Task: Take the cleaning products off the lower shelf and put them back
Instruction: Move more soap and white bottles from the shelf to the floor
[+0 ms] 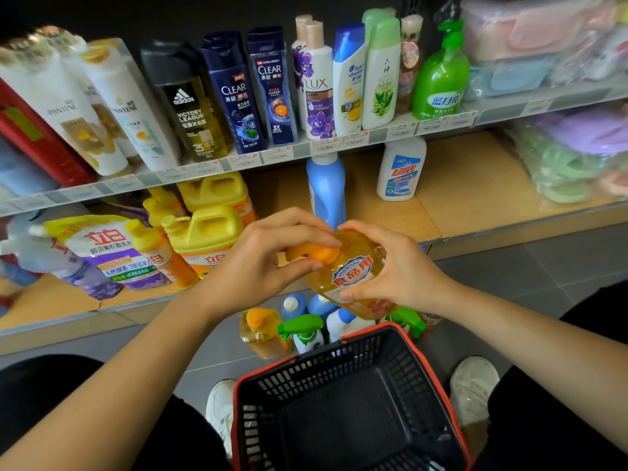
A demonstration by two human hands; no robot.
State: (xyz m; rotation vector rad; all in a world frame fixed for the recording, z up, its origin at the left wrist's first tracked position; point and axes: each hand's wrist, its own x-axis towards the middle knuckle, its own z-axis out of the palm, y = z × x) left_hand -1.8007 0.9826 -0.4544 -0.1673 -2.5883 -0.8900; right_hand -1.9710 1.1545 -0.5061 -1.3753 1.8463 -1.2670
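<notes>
Both hands hold a yellow dish-soap pump bottle (353,270) in mid air in front of the lower shelf (475,205). My left hand (268,260) pinches its orange pump head. My right hand (397,270) wraps the bottle's body by the label. On that shelf stand a tall blue bottle (325,192), a white bottle with a blue label (401,169), yellow jugs (207,229) and purple refill pouches (108,253). On the floor below my hands stand another yellow pump bottle (261,331), green-trigger spray bottles (306,331) and blue-capped bottles (295,305).
An empty black shopping basket with a red rim (350,402) sits on the floor between my white shoes (472,385). The upper shelf (306,149) is packed with shampoo and body-wash bottles. Bagged plastic goods (574,154) fill the right end of both shelves.
</notes>
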